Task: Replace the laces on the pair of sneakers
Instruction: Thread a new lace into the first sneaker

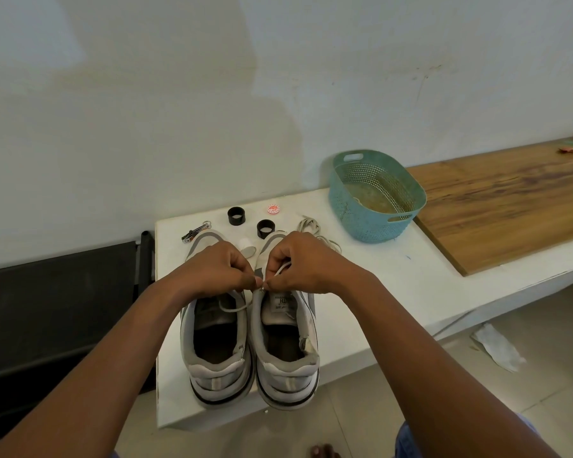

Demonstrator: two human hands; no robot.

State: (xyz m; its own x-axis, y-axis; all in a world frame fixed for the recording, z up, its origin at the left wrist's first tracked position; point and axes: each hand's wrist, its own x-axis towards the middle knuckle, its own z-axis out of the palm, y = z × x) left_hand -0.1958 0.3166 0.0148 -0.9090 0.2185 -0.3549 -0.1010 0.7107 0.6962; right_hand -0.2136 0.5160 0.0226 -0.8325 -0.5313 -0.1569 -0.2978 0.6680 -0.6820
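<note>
Two grey-and-white sneakers stand side by side on a white bench [371, 292], heels toward me: the left sneaker [217, 355] and the right sneaker [286, 355]. My left hand [217, 271] and my right hand [300, 264] meet above the gap between them, near the right sneaker's top left eyelets. Both pinch a white lace [280, 269] at its end. A loop of white lace [234, 307] trails over the left sneaker's tongue. The sneakers' toes are hidden by my hands. A loose bundle of white laces [313, 228] lies behind the right sneaker.
A teal perforated basket [374, 196] sits at the bench's back right beside a wooden board [503, 200]. Two black rings [235, 215], a red-and-white cap [273, 209] and a metal clip tool [196, 232] lie behind the sneakers. A black frame [60, 302] stands left.
</note>
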